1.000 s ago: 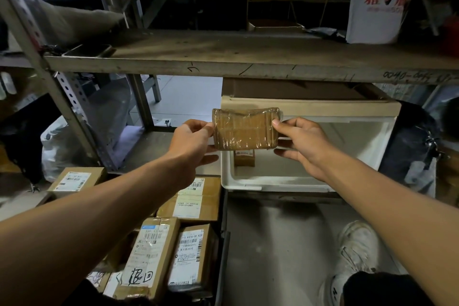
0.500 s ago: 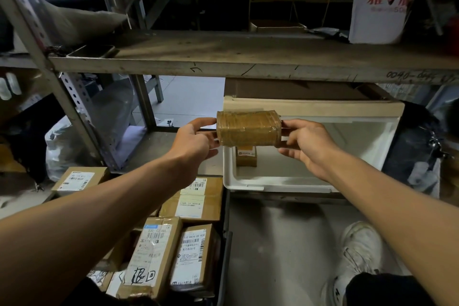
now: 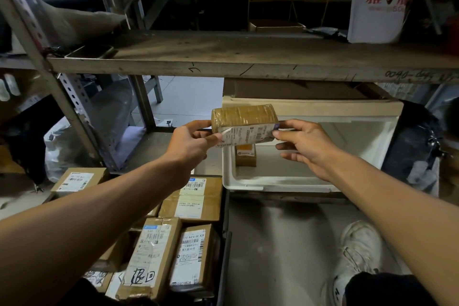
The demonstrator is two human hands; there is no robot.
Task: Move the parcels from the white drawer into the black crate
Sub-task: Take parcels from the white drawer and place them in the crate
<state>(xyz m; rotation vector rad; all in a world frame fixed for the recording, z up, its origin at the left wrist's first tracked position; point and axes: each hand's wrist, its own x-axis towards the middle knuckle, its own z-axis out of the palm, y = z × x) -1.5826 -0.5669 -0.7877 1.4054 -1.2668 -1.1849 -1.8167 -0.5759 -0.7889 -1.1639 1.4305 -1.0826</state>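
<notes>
Both hands are holding one taped brown parcel (image 3: 244, 123) up in the air, over the left end of the white drawer (image 3: 285, 182). Left hand (image 3: 192, 143) is pinching the parcel's left end, thumb and fingers clamped on it. Right hand (image 3: 304, 141) is pinching the right end between thumb and forefinger, its other fingers loosely spread below. The parcel is lying lengthwise between the hands, its white shipping label (image 3: 248, 134) facing the camera on the lower face, clear tape wrapping the top.

The white drawer is sitting pulled out on the lower shelf (image 3: 159, 149), under the grey shelf board (image 3: 248, 59). A second small parcel (image 3: 246, 156) is standing inside the drawer at its left end, just below the held one, not touching it.

The black crate (image 3: 224, 243) is sitting lower left, near the drawer's front corner, holding several labelled cardboard parcels (image 3: 173, 243) packed side by side. Another labelled box (image 3: 78, 180) is sitting further left, beside the crate. A white shoe (image 3: 357, 251) is showing at lower right on the floor.
</notes>
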